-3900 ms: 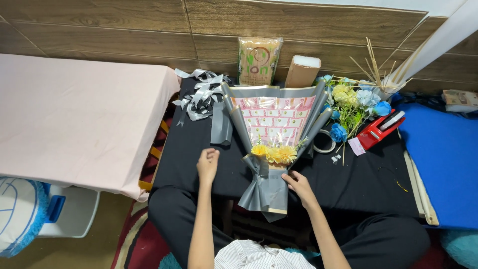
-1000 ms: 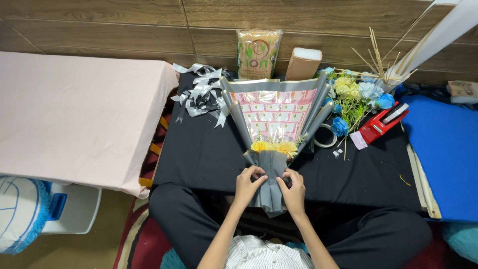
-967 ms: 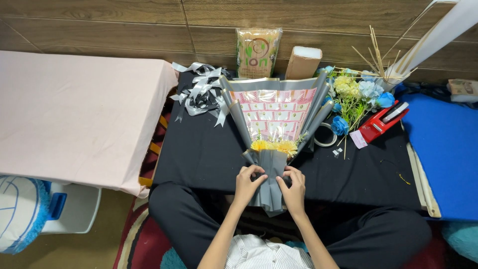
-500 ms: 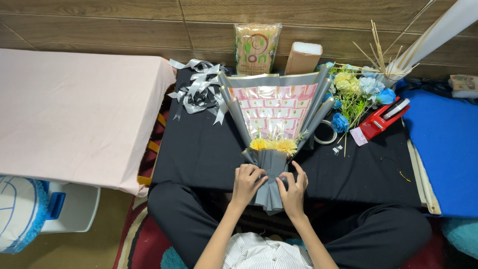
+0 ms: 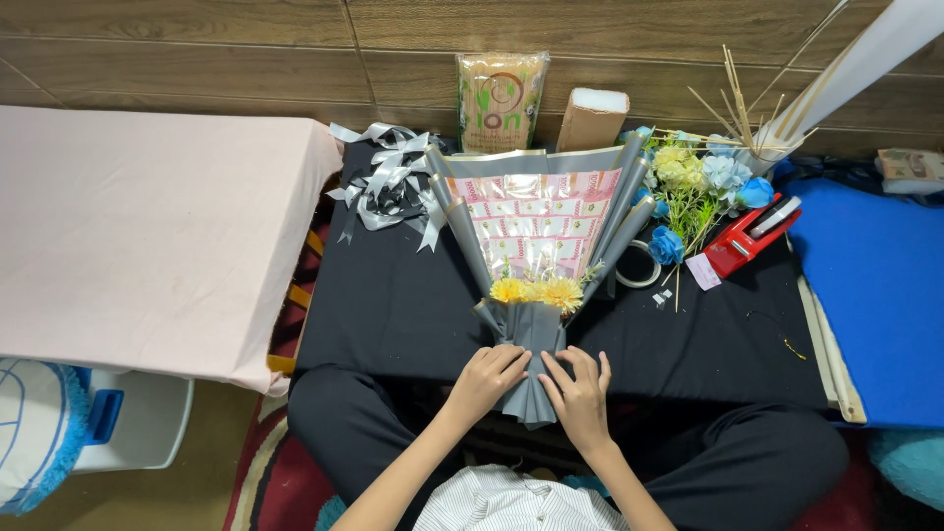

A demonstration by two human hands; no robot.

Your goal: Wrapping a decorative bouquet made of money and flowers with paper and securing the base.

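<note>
Your left hand (image 5: 489, 376) and right hand (image 5: 578, 389) both rest on the near end of the fan-shaped bouquet wrapped in grey paper (image 5: 531, 246), which lies flat on the black cloth-covered low table (image 5: 393, 305) straight ahead of you. Your fingers lie curved against the gathered grey paper handle (image 5: 531, 379), one hand to each side, pressing the folds together; neither hand is clenched, and neither holds a tool or ribbon.

Judging from how it lies, the bouquet looks largely built. The pink sheet of folded notes under clear film (image 5: 536, 226) is fanned out at the far end, rolled grey paper tubes (image 5: 462, 236) frame it on both sides, and the yellow artificial flowers (image 5: 536, 291) sit at the neck just beyond your fingers. What seems left is securing the handle: I see no tape or bow around it.

The supplies for that are well apart from your hands. The tangle of silver-grey ribbon (image 5: 388, 187) lies at the far left of the table, the clear tape roll (image 5: 639, 264) is just right of the bouquet, and the red tape dispenser (image 5: 752, 239) sits farther right, beside the bunch of blue and pale yellow artificial flowers (image 5: 703, 187). To your left stands the pink cloth-covered surface (image 5: 147, 226); to your right, the blue mat (image 5: 875, 295).
</note>
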